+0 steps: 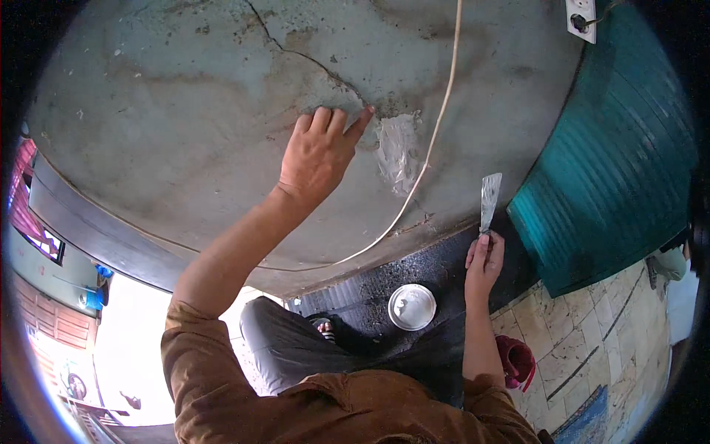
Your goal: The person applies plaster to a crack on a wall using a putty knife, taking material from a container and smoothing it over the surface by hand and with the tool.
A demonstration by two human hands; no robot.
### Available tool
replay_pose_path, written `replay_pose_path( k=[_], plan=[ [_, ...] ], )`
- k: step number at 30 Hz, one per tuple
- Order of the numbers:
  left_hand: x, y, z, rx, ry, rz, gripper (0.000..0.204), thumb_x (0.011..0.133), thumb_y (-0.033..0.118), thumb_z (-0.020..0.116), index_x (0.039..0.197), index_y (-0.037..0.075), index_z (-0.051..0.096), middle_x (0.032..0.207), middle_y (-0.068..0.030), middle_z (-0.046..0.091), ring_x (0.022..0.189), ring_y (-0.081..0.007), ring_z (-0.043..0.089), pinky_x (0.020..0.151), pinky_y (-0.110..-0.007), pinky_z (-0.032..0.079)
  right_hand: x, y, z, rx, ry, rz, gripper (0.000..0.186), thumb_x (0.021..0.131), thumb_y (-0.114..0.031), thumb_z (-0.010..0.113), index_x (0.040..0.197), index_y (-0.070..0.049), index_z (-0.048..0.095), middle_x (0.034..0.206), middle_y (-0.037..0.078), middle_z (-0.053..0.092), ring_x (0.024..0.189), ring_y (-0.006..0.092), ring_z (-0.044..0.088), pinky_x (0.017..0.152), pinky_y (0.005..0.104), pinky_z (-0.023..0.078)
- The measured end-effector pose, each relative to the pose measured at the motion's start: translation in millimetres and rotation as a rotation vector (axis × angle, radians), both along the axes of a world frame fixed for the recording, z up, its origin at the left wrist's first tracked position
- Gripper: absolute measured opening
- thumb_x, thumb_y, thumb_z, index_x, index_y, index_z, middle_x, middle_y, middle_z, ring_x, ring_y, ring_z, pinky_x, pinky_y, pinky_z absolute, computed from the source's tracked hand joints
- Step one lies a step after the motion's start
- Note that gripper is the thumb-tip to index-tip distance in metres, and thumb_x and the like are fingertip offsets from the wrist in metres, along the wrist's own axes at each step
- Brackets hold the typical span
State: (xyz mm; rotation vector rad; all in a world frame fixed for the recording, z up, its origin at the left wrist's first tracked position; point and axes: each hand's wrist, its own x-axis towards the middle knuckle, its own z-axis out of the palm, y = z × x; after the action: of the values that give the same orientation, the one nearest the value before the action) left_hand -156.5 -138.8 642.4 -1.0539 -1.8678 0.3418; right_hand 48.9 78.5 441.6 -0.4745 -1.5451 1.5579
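My left hand (pixel 318 152) is up against the grey-green wall (pixel 207 140), its index finger stretched out onto the lower end of a dark crack (pixel 310 61). The other fingers are bent, and nothing shows in them. Just right of that fingertip, a whitish patch of filler (pixel 399 152) is smeared on the wall. Lower on the right, my right hand (pixel 484 259) grips a putty knife (pixel 489 200) by its handle, blade pointing up and coated in pale paste. Between my knees and the wall stands a round white tub (pixel 412 307) with white paste inside.
A white cable (pixel 444 103) hangs across the wall, passing right of the patch. A socket (pixel 581 21) sits at the upper right. Teal corrugated sheeting (pixel 606 177) leans at the right. A dark mat (pixel 355 285) covers the floor by the wall; a dark red item (pixel 515 360) lies beside my right forearm.
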Motion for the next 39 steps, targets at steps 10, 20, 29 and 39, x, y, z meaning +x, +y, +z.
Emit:
replay_pose_path(
  k=[10, 20, 29, 39],
  plan=[
    [2, 5, 8, -0.030, -0.001, 0.033, 0.056, 0.086, 0.018, 0.063, 0.142, 0.019, 0.055, 0.089, -0.0017, 0.045, 0.085, -0.0184, 0.046, 0.074, -0.033, 0.042, 2, 4, 4, 0.000, 0.005, 0.025, 0.022, 0.105, -0.027, 0.053, 0.108, -0.005, 0.053, 0.074, -0.003, 0.049, 0.059, 0.0041, 0.043, 0.050, 0.0208, 0.036],
    [4, 5, 20, 0.040, -0.004, 0.072, 0.052, 0.089, 0.020, 0.062, 0.140, 0.013, 0.056, 0.106, -0.0062, 0.052, 0.099, -0.0212, 0.050, 0.080, -0.035, 0.043, -3, -5, 13, 0.026, -0.009, 0.074, 0.021, 0.105, -0.026, 0.053, 0.107, -0.004, 0.052, 0.072, -0.002, 0.049, 0.058, 0.0042, 0.043, 0.049, 0.0210, 0.035],
    [9, -9, 21, -0.015, 0.070, 0.137, 0.062, 0.089, 0.035, 0.064, 0.145, 0.012, 0.048, 0.154, -0.0122, 0.036, 0.151, -0.0274, 0.022, 0.123, -0.055, 0.015, 1, -7, 14, -0.001, 0.008, 0.129, 0.022, 0.105, -0.026, 0.053, 0.111, -0.004, 0.052, 0.074, -0.002, 0.049, 0.059, 0.0034, 0.043, 0.049, 0.0195, 0.035],
    [5, -48, 92, 0.348, 0.102, 0.085, 0.064, 0.093, 0.039, 0.061, 0.147, 0.010, 0.045, 0.156, -0.0100, 0.036, 0.149, -0.0251, 0.027, 0.122, -0.056, 0.018, 0, 2, 28, 0.050, -0.004, 0.159, 0.025, 0.105, -0.028, 0.052, 0.112, -0.004, 0.053, 0.071, -0.003, 0.048, 0.058, 0.0040, 0.043, 0.049, 0.0215, 0.035]
  ],
)
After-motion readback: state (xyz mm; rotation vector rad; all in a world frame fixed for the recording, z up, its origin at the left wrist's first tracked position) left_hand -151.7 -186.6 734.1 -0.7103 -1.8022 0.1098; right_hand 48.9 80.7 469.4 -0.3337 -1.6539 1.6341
